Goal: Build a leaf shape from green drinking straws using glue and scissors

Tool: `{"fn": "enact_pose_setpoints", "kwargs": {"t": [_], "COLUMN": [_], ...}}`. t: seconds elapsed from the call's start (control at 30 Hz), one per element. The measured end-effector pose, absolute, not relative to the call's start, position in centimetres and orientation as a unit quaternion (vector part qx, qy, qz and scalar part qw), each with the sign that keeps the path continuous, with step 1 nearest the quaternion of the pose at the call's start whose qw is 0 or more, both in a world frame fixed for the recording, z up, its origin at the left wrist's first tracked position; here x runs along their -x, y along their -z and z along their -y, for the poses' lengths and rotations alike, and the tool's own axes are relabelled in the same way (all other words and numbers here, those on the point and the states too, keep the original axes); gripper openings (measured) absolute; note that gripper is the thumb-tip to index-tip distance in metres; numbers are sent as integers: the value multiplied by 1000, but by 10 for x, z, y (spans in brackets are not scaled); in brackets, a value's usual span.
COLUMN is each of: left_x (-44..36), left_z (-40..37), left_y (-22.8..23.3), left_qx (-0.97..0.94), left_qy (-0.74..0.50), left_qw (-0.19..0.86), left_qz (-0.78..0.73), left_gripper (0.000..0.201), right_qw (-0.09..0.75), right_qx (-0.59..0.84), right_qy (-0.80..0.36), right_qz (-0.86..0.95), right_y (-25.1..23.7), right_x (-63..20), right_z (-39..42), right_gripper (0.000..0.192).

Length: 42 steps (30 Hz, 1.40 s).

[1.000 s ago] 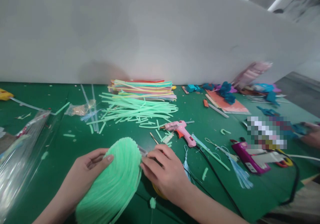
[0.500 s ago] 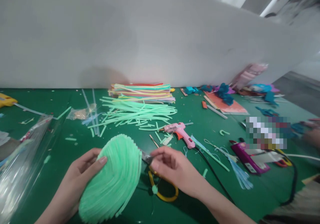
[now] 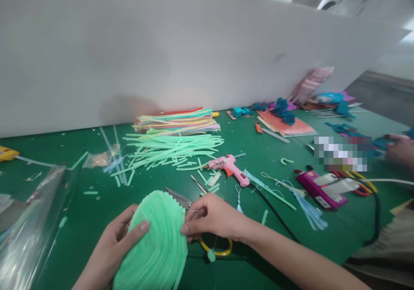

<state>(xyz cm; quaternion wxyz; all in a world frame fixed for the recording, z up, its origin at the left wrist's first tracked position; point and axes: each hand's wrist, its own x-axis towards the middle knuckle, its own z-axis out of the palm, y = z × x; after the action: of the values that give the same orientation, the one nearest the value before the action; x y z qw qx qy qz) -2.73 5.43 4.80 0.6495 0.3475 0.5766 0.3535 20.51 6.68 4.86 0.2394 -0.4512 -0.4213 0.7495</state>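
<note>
My left hand cups the left side of a round green piece made of bent straws, holding it upright on the green table. My right hand pinches a thin thread at the piece's right rim. A small green bead hangs on the thread below my wrist. Scissors lie under my right hand: their blades stick out behind the green piece and the yellow handle loop shows beneath the hand.
Behind are loose green straws, a stack of coloured straws and a pink glue gun with a black cable. A purple glue gun, blue tassels and another person's hand are at right. A clear plastic bag lies left.
My right hand has moved from the scissors' pivot down to the rim of the green piece. The green piece has shifted slightly lower and the view has tilted.
</note>
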Motion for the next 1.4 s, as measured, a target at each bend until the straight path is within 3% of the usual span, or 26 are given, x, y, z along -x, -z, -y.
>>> {"fn": "enact_pose_setpoints", "kwargs": {"t": [0.2,0.33,0.43,0.53,0.7,1.0,1.4], "left_x": [40,52,48,33,14,10,6], "left_z": [-62,-81,-94,-100,-103,-103,-100], "left_y": [-49,-61,-76,-84,-80,-79,-83], "left_qx": [-383,-483,-557,-591,-544,-576,-637], "left_qy": [-315,-165,-117,-128,-146,-143,-137], "left_qw": [671,697,653,595,656,652,576], "left_qz": [-551,-504,-499,-529,-501,-472,-494], "left_gripper": [50,54,45,39,34,36,34], "right_qw": [240,228,227,242,276,338,329], "right_qx": [443,429,430,444,476,478,498], "right_qy": [-770,-775,-772,-762,-751,-743,-730], "right_qz": [391,403,409,404,365,325,332], "right_y": [-45,-46,-50,-51,-51,-60,-64], "right_x": [-202,-200,-198,-197,-200,-203,-206], "right_z": [-65,-64,-65,-66,-67,-65,-59], "right_gripper": [46,48,47,47,51,46,39]}}
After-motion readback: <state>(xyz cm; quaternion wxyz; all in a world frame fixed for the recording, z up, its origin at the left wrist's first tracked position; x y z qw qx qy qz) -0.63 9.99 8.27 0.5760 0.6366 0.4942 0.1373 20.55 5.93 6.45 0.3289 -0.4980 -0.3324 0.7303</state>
